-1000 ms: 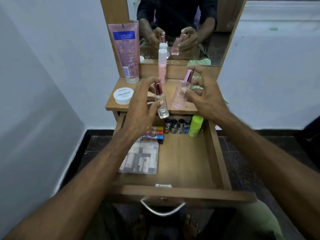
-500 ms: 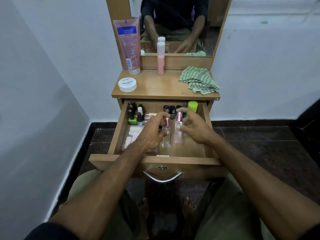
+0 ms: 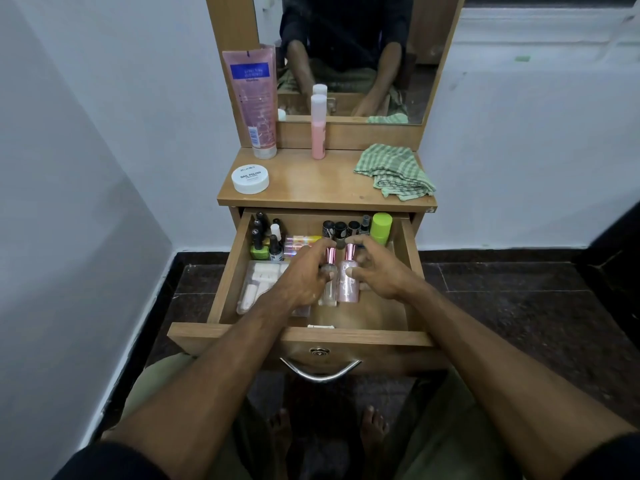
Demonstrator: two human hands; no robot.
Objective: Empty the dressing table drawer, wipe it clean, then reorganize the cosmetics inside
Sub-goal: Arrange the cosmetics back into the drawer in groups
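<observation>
Pink-capped bottles, one in each of our hands, stand side by side inside the open drawer.

Our left hand curls round the clear bottle; our right hand curls round the pink bottle, the two bottles just beside each other between our thumbs. Left of the left hand lie a clear plastic packet and nail polish bottles. Beyond the fingertips stands a row of dark-capped bottles, with a green container beyond the right hand. Further off, on the tabletop: a white jar, a pink tube, a green checked cloth.
</observation>
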